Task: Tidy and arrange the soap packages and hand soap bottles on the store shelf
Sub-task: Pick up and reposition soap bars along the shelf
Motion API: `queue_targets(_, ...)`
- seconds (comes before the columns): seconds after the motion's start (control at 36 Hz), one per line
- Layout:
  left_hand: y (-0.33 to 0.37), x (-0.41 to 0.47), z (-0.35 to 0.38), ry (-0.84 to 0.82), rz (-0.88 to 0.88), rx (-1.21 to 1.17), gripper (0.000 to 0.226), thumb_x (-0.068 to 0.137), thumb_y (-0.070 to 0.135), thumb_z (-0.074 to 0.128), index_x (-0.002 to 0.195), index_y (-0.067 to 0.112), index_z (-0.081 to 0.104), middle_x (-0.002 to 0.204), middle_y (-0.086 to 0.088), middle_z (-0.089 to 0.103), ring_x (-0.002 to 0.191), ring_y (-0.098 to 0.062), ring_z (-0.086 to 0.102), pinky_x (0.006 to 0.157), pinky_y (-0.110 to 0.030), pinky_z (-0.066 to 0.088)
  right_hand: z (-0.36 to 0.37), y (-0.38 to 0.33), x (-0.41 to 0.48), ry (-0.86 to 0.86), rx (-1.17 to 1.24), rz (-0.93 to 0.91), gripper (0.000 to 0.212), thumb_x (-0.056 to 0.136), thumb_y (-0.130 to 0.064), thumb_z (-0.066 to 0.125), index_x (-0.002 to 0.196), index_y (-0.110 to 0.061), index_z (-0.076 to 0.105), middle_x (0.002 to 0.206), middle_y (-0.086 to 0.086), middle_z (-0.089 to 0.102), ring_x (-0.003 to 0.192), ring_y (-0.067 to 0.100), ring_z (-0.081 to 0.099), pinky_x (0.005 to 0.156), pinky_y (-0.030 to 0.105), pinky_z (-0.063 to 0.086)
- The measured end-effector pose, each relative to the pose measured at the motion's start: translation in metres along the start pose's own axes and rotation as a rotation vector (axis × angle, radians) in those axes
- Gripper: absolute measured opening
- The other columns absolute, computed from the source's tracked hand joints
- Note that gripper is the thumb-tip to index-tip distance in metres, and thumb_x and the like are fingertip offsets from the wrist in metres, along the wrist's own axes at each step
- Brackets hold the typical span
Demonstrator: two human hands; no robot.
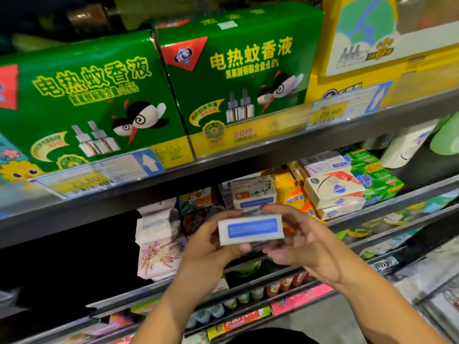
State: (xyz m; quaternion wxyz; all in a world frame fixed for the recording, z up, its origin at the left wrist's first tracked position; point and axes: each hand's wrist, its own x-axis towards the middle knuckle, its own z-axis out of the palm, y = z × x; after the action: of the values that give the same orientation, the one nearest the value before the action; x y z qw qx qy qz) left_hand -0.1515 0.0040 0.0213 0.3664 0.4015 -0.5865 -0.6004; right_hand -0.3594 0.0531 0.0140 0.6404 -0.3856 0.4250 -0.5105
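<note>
While left hand [210,247] and right hand [306,240] grip it, soap box [250,230] spans left-right.

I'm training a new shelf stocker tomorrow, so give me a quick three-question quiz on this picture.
1. True or false: only the left hand holds the white soap box with the blue label.
2. Which product sits on the shelf just beyond the held box? A) Goat Soap box B) shampoo bottle C) toothpaste tube
3. Fill in: the mosquito-liquid box above the hands is mainly ____ in colour.
Key: 1 false, the right hand grips it too; 2 A; 3 green.
</note>
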Motion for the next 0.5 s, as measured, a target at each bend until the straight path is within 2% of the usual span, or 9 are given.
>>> queue_targets(0.08,0.004,-0.004,0.003,0.023,0.007,-0.043,0.028,0.072,0.019,0.083,0.096,0.030,0.077,0.101,0.005,0.077,0.097,-0.012,0.072,0.076,-0.021,0.056,0.001,-0.004,0.001,0.099,-0.114,-0.061,0.054,0.066,-0.002,0.080,0.118,-0.009,0.065,0.110,0.009,0.072,0.093,0.016,0.068,0.070,0.024,0.056)
queue_targets(0.11,0.007,-0.006,0.006,0.038,0.001,-0.065,0.025,0.070,0.023,0.078,0.094,0.031,0.077,0.099,0.006,0.077,0.095,-0.011,0.072,0.075,-0.020,0.056,0.002,-0.004,0.000,0.103,-0.110,-0.079,0.049,0.066,-0.004,0.077,0.114,-0.007,0.066,0.109,0.009,0.072,0.094,0.014,0.068,0.071,0.022,0.055)
queue_targets(0.22,0.010,-0.003,0.013,0.056,0.009,-0.071,0.045,0.071,0.023,0.076,0.113,0.022,0.060,0.099,0.006,0.076,0.091,-0.012,0.072,0.069,-0.023,0.057,0.008,0.001,-0.001,0.118,-0.015,-0.133,0.047,0.073,-0.008,0.074,0.117,-0.002,0.060,0.109,0.011,0.073,0.098,0.019,0.069,0.077,0.023,0.055)
queue_targets(0.31,0.004,0.001,0.012,0.045,-0.029,-0.053,0.050,0.066,0.016,0.090,0.106,0.023,0.062,0.095,0.003,0.075,0.088,-0.015,0.072,0.065,-0.028,0.058,0.009,0.001,-0.001,0.172,-0.031,-0.190,0.048,0.069,-0.015,0.080,0.113,-0.009,0.064,0.104,0.006,0.073,0.095,0.016,0.069,0.075,0.023,0.056)
queue_targets(0.39,-0.003,0.001,0.008,-0.031,-0.048,0.091,0.041,0.064,0.020,0.089,0.096,0.034,0.067,0.097,0.005,0.073,0.092,-0.015,0.070,0.071,-0.031,0.059,0.008,-0.005,-0.002,0.199,-0.045,-0.225,0.042,0.070,-0.007,0.075,0.111,-0.009,0.066,0.099,0.007,0.071,0.088,0.015,0.067,0.067,0.026,0.056)
queue_targets(0.44,-0.006,-0.001,0.008,-0.090,-0.034,0.179,0.043,0.070,0.022,0.090,0.099,0.040,0.063,0.101,0.004,0.072,0.095,-0.017,0.068,0.080,-0.036,0.059,0.008,-0.009,-0.003,0.207,-0.059,-0.227,0.042,0.070,-0.006,0.075,0.111,-0.007,0.066,0.100,0.011,0.070,0.086,0.016,0.068,0.063,0.025,0.056)
queue_targets(0.5,-0.008,-0.003,0.011,-0.112,-0.026,0.168,0.042,0.075,0.029,0.086,0.105,0.041,0.059,0.104,0.003,0.071,0.101,-0.019,0.067,0.087,-0.042,0.058,0.009,-0.011,-0.002,0.238,-0.072,-0.223,0.039,0.071,-0.009,0.080,0.108,-0.008,0.066,0.097,0.011,0.070,0.084,0.016,0.069,0.063,0.024,0.055)
